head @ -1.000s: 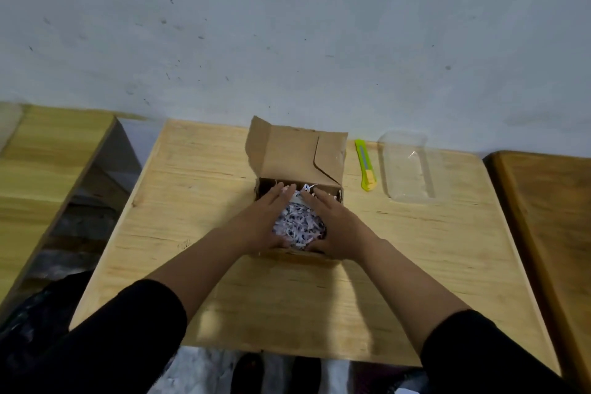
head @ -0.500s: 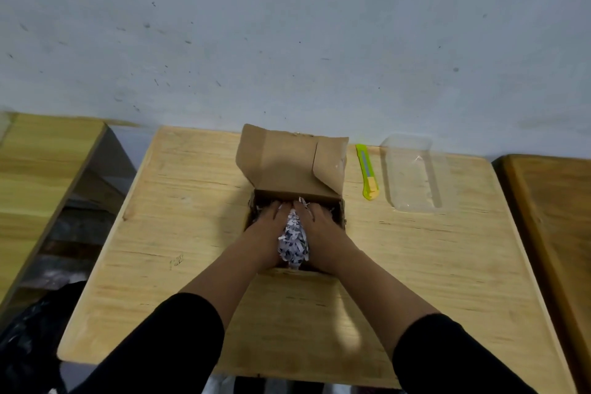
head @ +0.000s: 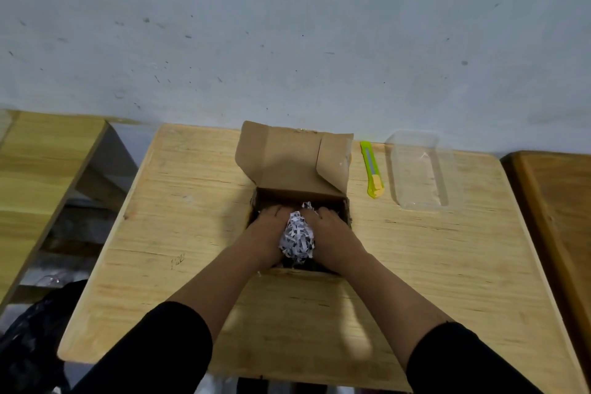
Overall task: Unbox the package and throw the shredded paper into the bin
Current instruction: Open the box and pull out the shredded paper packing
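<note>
Inside the box (head: 347,217), the left hand (head: 267,233) and the right hand (head: 332,233) squeeze the shredded paper (head: 297,238); it looks light and loose, so scoop it from below.

Single head view — looks forward-down, near, over table (head: 192,233), wall behind.

The box (head: 297,166) is plain brown cardboard, matt, with rough torn edges, and the shreds (head: 297,238) pressed between the left hand (head: 267,233) and right hand (head: 332,233) are thin white paper printed in black, crinkled and dull. Under the grip the table (head: 179,233) is pale unvarnished wood, matt with open grain and small scuffs. Right of the grip lie a knife (head: 371,169) of smooth green and yellow plastic and a tray (head: 419,169) of clear, faintly glossy plastic; the sleeves (head: 153,352) are black matt cloth.
</note>
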A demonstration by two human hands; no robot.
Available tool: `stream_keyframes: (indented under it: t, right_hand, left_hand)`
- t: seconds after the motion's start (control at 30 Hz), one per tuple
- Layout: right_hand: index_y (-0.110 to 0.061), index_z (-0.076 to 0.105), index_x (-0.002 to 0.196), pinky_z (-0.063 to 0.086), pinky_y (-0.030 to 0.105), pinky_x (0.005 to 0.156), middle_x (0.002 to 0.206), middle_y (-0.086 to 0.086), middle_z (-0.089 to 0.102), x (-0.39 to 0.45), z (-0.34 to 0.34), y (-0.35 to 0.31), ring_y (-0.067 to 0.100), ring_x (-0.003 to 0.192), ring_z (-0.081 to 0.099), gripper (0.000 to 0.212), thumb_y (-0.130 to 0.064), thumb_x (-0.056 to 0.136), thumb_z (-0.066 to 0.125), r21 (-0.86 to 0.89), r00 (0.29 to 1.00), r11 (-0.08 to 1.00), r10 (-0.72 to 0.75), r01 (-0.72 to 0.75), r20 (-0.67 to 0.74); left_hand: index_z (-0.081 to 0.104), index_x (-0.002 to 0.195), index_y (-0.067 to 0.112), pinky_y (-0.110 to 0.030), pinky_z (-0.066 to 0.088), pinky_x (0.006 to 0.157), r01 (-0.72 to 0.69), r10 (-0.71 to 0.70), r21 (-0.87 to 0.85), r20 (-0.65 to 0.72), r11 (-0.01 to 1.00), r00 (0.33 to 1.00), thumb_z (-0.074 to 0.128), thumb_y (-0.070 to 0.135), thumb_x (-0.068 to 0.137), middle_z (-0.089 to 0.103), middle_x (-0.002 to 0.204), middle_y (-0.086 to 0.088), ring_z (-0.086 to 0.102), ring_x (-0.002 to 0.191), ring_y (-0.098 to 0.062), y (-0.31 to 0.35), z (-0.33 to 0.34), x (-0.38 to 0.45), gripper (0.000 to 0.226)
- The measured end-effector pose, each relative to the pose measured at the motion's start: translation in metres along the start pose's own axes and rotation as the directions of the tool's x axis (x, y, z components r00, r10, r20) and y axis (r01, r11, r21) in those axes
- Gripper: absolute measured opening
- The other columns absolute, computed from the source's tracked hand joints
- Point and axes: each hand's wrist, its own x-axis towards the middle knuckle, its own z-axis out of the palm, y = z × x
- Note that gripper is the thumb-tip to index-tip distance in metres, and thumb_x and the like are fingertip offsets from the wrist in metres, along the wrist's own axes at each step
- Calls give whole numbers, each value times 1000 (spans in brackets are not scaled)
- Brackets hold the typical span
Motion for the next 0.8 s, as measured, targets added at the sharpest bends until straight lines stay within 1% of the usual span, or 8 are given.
stream_keyframes:
  t: [0.1,0.33,0.43,0.5,0.63,0.7,0.73,0.8]
  right_hand:
    - [-16,37,136,43,40,97,124,17,49,-1,-1,0,34,116,45,61,-24,81,64,21,999,1000,-7,7,-33]
    - [-13,36,137,41,40,97,124,19,48,-7,-10,-6,34,117,44,60,-19,83,62,24,998,999,-25,27,-65]
    - [-12,38,135,42,38,94,122,19,50,-6,-14,-6,34,113,45,58,-21,83,62,28,996,999,-28,30,-85]
    - [-13,39,134,43,38,91,119,19,52,-6,-16,-5,34,109,47,59,-23,81,62,15,995,999,-33,34,-94]
    - [-21,45,124,50,36,78,109,14,58,-6,-27,-7,31,97,55,51,-29,76,62,-6,991,1000,-11,11,-136]
    - [-26,45,119,52,34,75,106,11,60,-9,-38,-8,30,92,58,52,-32,71,63,-37,991,999,-3,-2,-131]
    - [-27,45,119,51,32,75,106,10,60,-12,-44,-7,30,92,58,52,-35,70,62,-47,992,999,7,-13,-129]
    - [-27,46,120,46,30,74,104,11,60,-21,-59,-3,31,92,57,54,-39,70,61,-47,988,998,38,-45,-150]
  left_hand:
    - [35,137,13,-32,21,113,-32,33,24,-46,999,998,47,22,91,38,139,-9,30,129,-24,2,-5,-4,48]
    - [29,140,13,-30,15,114,-59,65,141,-40,988,997,43,24,94,33,143,-9,25,134,-24,8,-15,-9,50]
    - [29,140,13,-27,11,113,-71,79,95,-79,993,994,45,25,93,33,143,-8,25,134,-23,12,-23,-11,51]
    - [29,140,11,-25,11,111,-84,84,9,-108,996,991,51,24,91,34,143,-9,25,134,-23,13,-29,-14,55]
    - [28,140,7,-29,18,112,-74,46,-196,-143,978,989,65,23,82,33,143,-12,25,135,-25,16,-45,-22,70]
    - [36,137,10,-36,24,113,-105,66,-223,-176,969,982,67,25,80,39,140,-11,30,132,-25,22,-56,-26,67]
    - [43,132,10,-40,29,111,-152,106,-225,-207,962,973,68,26,79,46,134,-12,37,127,-27,26,-61,-27,61]
    - [53,122,7,-42,39,103,-218,158,-219,-261,951,952,70,28,75,55,120,-17,48,116,-33,38,-72,-24,55]
